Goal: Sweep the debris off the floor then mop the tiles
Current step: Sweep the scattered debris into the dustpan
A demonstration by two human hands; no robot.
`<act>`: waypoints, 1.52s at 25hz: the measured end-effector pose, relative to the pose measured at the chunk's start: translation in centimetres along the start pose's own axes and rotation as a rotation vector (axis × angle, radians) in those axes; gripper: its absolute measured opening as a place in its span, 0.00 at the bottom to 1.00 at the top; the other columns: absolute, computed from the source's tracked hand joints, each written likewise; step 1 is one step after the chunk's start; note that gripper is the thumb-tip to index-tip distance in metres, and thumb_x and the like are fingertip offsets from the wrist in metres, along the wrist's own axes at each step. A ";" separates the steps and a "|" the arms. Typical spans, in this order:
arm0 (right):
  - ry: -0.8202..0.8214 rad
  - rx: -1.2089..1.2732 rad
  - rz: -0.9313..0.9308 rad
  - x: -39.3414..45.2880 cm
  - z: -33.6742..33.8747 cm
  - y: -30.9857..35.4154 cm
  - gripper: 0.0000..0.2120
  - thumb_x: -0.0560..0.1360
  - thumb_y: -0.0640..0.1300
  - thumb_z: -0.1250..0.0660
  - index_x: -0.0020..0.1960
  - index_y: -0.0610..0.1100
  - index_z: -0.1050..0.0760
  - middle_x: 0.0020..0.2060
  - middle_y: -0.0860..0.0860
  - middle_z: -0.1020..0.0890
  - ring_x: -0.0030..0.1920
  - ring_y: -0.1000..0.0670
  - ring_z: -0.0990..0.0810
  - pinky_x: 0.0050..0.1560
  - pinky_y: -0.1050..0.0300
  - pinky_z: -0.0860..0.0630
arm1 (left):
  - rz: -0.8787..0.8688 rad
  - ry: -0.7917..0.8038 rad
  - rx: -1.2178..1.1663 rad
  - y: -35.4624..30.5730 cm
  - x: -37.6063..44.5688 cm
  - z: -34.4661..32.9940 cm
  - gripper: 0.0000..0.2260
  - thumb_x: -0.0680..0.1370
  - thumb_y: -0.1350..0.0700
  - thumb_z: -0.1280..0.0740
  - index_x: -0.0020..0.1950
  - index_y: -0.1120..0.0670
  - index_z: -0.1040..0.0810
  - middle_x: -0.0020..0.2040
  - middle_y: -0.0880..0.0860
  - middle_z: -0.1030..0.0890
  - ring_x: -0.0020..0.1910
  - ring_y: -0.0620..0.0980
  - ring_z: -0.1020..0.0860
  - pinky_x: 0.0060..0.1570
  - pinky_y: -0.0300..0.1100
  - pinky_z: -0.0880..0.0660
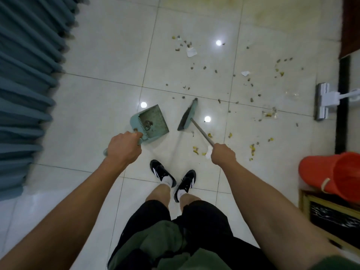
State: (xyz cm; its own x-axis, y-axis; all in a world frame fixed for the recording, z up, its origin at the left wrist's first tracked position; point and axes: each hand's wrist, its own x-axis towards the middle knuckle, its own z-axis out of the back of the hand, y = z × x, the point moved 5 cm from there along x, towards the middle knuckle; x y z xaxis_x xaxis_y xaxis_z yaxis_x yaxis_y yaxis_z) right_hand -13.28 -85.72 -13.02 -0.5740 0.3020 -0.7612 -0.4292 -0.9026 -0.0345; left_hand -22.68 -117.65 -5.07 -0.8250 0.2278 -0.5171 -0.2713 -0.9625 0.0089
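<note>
1. The left hand is wrapped around the handle of a pale teal plastic dustpan, whose tray holds a small clump of dark scraps just beside its comb teeth.
2. The right hand is clenched around the thin metal handle of a teal-backed, dark-bristled broom; the broom head sits just right of the dustpan, apart from it.
3. Brown and yellow crumbs and white paper scraps of debris lie scattered on the glossy white tiled floor beyond and to the right of the dustpan.
4. A white flat-headed mop lies far right of the dustpan.
5. An orange plastic bucket stands right of the dustpan, nearer the person.
6. Blue-grey pleated curtains hang left of the dustpan.
7. Black-and-white shoes stand on the floor below the dustpan.
</note>
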 end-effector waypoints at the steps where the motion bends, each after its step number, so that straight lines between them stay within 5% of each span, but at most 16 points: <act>1: 0.002 0.035 -0.018 -0.5 0.1 -1.1 0.13 0.78 0.37 0.40 0.62 0.40 0.27 0.50 0.44 0.22 0.46 0.44 0.22 0.41 0.54 0.28 | -0.030 -0.009 0.020 -1.1 0.2 0.3 0.15 0.79 0.55 0.38 0.65 0.49 0.23 0.42 0.54 0.20 0.35 0.53 0.22 0.39 0.46 0.20; 11: -0.088 0.245 -0.006 -1.8 3.5 -2.2 0.14 0.77 0.39 0.39 0.62 0.40 0.27 0.53 0.44 0.21 0.42 0.45 0.25 0.40 0.54 0.28 | -0.116 -0.118 0.086 -2.6 3.3 4.8 0.11 0.80 0.53 0.36 0.61 0.48 0.22 0.37 0.50 0.21 0.30 0.49 0.24 0.35 0.46 0.19; 23: -0.060 0.161 0.080 10.6 13.7 20.5 0.14 0.81 0.41 0.40 0.64 0.39 0.27 0.54 0.43 0.21 0.50 0.42 0.20 0.43 0.52 0.25 | -0.028 -0.053 0.074 14.5 18.1 11.3 0.11 0.79 0.54 0.37 0.60 0.49 0.22 0.39 0.53 0.20 0.33 0.54 0.21 0.39 0.46 0.19; 28: -0.028 0.122 0.062 13.9 16.4 26.5 0.14 0.79 0.38 0.39 0.64 0.41 0.27 0.53 0.43 0.21 0.49 0.42 0.19 0.41 0.53 0.25 | -0.090 -0.035 0.086 15.9 22.6 14.2 0.13 0.77 0.55 0.37 0.61 0.50 0.21 0.47 0.56 0.17 0.39 0.57 0.19 0.40 0.46 0.22; 38: 0.023 0.164 -0.124 12.8 13.8 18.7 0.15 0.79 0.35 0.40 0.64 0.40 0.27 0.55 0.43 0.22 0.53 0.43 0.20 0.44 0.53 0.27 | -0.151 -0.028 0.195 11.7 24.6 15.5 0.12 0.78 0.56 0.37 0.61 0.51 0.22 0.49 0.55 0.18 0.36 0.54 0.22 0.38 0.45 0.21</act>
State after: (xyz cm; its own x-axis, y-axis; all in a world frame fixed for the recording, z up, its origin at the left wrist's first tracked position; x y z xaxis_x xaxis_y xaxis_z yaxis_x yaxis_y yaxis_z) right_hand -38.22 -94.47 -14.44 -0.4942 0.3993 -0.7723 -0.6048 -0.7960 -0.0246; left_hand -53.88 -121.04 -4.43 -0.7808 0.3733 -0.5010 -0.4806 -0.8712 0.0999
